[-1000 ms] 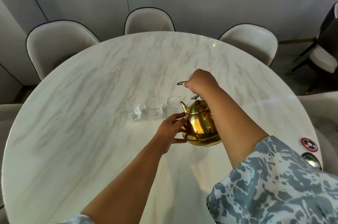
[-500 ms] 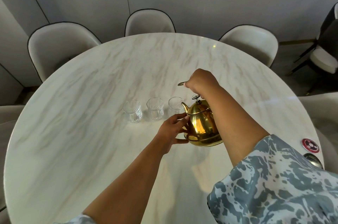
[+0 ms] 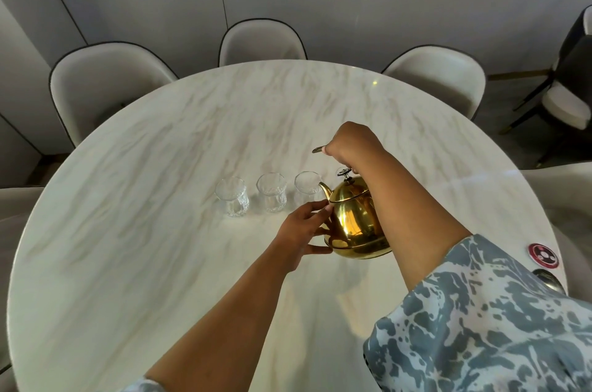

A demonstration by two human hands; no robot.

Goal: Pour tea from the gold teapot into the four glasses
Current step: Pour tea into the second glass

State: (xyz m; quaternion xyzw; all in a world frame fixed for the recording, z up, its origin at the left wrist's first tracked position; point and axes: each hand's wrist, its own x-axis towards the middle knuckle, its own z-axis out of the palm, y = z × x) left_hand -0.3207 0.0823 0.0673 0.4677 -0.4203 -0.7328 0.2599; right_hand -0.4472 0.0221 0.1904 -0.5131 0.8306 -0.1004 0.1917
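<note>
Gold teapot (image 3: 352, 218), white-veined marble table (image 3: 160, 167)

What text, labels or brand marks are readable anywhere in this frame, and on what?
None can be read.
Red round disc at the right edge of the marble table: a white and black graphic, no letters can be made out.
Gold teapot: plain polished metal, no mark visible.
Three visible glasses: clear, unmarked.
</note>
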